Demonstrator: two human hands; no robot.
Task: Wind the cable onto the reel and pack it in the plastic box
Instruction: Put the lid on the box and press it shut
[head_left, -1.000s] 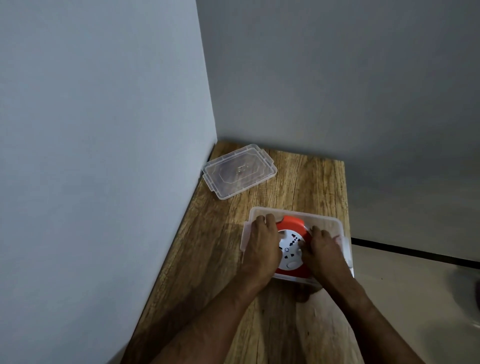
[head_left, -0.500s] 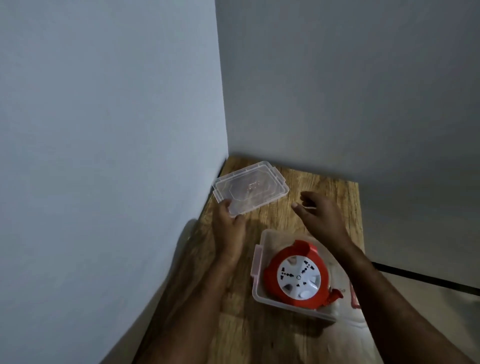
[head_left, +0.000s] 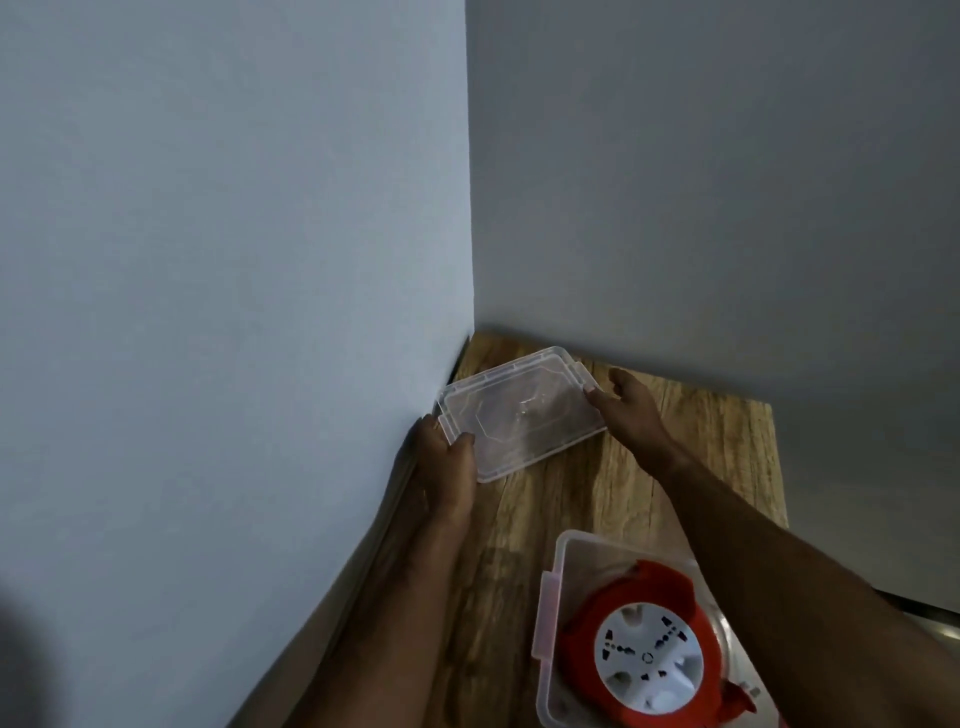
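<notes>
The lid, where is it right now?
The lid is at the far end of the table, in the corner by the walls, held between the left hand and right hand, beyond the box with the reel.

The plastic box (head_left: 550, 613) and the red reel (head_left: 644, 654) are cut off at 5 o'clock; the right forearm covers the box's far corner.

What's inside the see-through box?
Inside the clear plastic box sits a red cable reel with a white socket face. The box's far right part is covered by the right forearm, and its floor by the reel.
</notes>
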